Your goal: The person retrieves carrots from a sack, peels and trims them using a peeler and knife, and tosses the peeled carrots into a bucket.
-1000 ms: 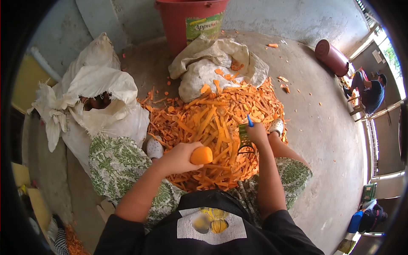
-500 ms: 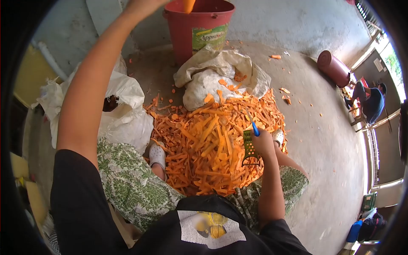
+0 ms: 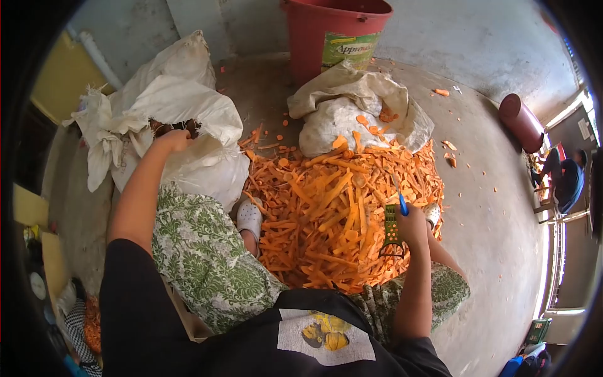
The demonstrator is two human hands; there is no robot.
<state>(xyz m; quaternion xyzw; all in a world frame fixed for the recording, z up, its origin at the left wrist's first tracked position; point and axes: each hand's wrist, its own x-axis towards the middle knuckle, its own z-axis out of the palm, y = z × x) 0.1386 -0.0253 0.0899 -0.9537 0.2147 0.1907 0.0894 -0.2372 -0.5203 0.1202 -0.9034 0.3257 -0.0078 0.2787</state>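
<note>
My left hand point(image 3: 176, 140) is at the torn opening of a white woven sack point(image 3: 210, 147), with its fingertips hidden at the dark gap. Whether those fingers are closed cannot be made out. In my right hand point(image 3: 414, 226) I hold a green peeler point(image 3: 391, 225) with a slotted body and a blue-handled knife point(image 3: 402, 205), its thin blade pointing away from me. Both tools are over a large heap of orange carrot peelings point(image 3: 326, 232) between my feet.
Behind the heap lies a crumpled whitish sack point(image 3: 336, 125) with carrot slices on it. A red bucket point(image 3: 308, 44) stands by the wall. At right, a maroon drum point(image 3: 521, 122) lies near a seated person point(image 3: 570, 182). A carrot piece point(image 3: 441, 92) is on the floor.
My left hand has come down from the red bucket, where an orange carrot showed, to the white sack's opening. The view has shifted left. My right hand still holds both tools.
</note>
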